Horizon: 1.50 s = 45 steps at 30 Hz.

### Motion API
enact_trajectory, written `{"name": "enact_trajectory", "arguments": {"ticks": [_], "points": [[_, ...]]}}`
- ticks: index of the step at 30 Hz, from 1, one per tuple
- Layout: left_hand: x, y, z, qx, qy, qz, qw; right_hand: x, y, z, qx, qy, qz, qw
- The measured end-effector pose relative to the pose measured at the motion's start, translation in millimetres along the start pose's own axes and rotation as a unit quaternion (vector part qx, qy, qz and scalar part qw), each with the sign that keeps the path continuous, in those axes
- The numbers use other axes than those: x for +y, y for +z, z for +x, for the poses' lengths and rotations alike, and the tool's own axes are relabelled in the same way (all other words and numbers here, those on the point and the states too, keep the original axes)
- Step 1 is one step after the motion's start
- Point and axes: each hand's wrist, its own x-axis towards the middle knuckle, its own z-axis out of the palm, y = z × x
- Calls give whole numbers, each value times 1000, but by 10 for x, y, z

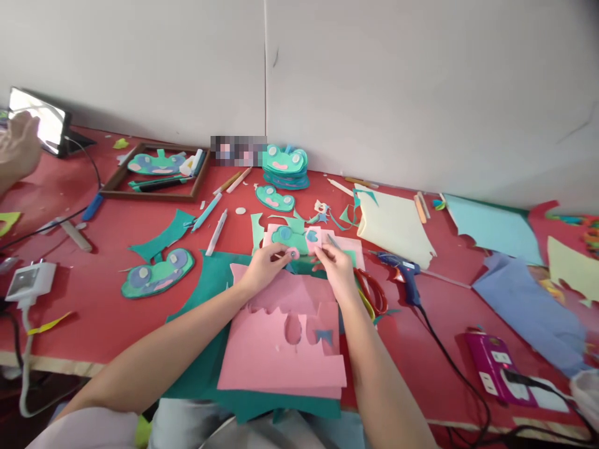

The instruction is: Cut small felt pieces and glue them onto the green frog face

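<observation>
Table [93, 299] comes first, big and red, spreading out under both arms and far off to each side. On it, right under the wrists, lies a dark green foam sheet [201, 374], and on top of that a pink foam sheet [281, 355] with round holes cut out of it; it sits close to the body, likely so more bits can be cut and picked up fast. Just past the fingertips is a green frog face [292, 238] on a pink backing, lying flat with its long side going left to right and its eyes pointing away toward the wall. The left hand [264, 267] pinches a small pink round piece [292, 253] at the frog's near edge, fingers closed on it. The right hand [336, 265] rests close beside it with fingers bent on the backing, maybe to keep it from sliding; I cannot tell if it grips anything. The two hands are near each other, almost touching. To the right of the right hand lie red scissors [374, 290] and a blue glue gun [405, 274], within easy reach. Left of the left hand lies a finished frog face [156, 273]. Far past the hands is a stack of frog faces [284, 165].
</observation>
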Motion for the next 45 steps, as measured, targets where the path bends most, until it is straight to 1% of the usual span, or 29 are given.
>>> {"name": "enact_trajectory", "arguments": {"ticks": [5,6,7,8,9,10,12,13,14,15,18,19,20,22,24,26,28,29,32,35,38,41,45], "points": [[17,-6,-4,-2,3,5,1000,-36,22,19,27,56,77,995],[13,-8,-3,0,2,6,1000,-46,4,18,29,61,93,993],[6,-11,-3,3,-1,6,1000,-55,-29,11,15,65,119,991],[-1,-13,-3,4,-3,4,1000,-65,-78,0,-2,64,147,987],[-7,-15,-2,5,-4,0,1000,-76,-140,-15,-45,60,194,978],[-13,-17,-2,5,-4,-5,1000,-89,-208,-32,-118,60,245,961],[-17,-20,0,4,-5,-19,1000,-125,-331,-60,-147,45,277,948],[-16,-21,1,4,-2,-28,1000,-148,-366,-66,-187,33,297,936],[-15,-20,4,8,2,-37,999,-175,-374,-64,-205,35,304,930],[-14,-19,7,15,6,-46,999,-202,-353,-55,-202,44,296,933],[-21,-13,23,36,10,-61,997,-260,-163,-2,-136,74,203,967],[-26,-11,28,38,3,-64,997,-264,-85,13,-100,68,172,978],[-33,-10,32,35,-6,-65,997,-260,-17,23,-82,63,136,985],[-47,-6,37,22,-15,-64,998,-235,74,24,-77,51,58,994],[-57,-3,36,12,-11,-55,998,-200,101,7,-92,9,-17,996],[-63,-2,31,5,-4,-35,999,-168,93,-13,-94,-53,-86,990],[-65,-4,25,5,3,-9,1000,-139,85,-24,-88,-102,-137,981],[-65,-6,22,7,6,4,1000,-126,86,-25,-88,-116,-151,978],[-58,-12,18,7,8,15,1000,-93,103,-17,-82,-126,-155,976],[-43,-15,20,-7,0,-23,1000,-78,102,-12,-68,-118,-140,981],[-29,-15,26,-8,-6,-68,998,-79,64,-26,-48,-67,-81,993],[-30,-16,26,3,-5,-109,994,-92,31,-45,-14,-13,-2,1000],[-43,-22,13,13,-6,-154,988,-110,65,-60,19,-14,51,998]]}}
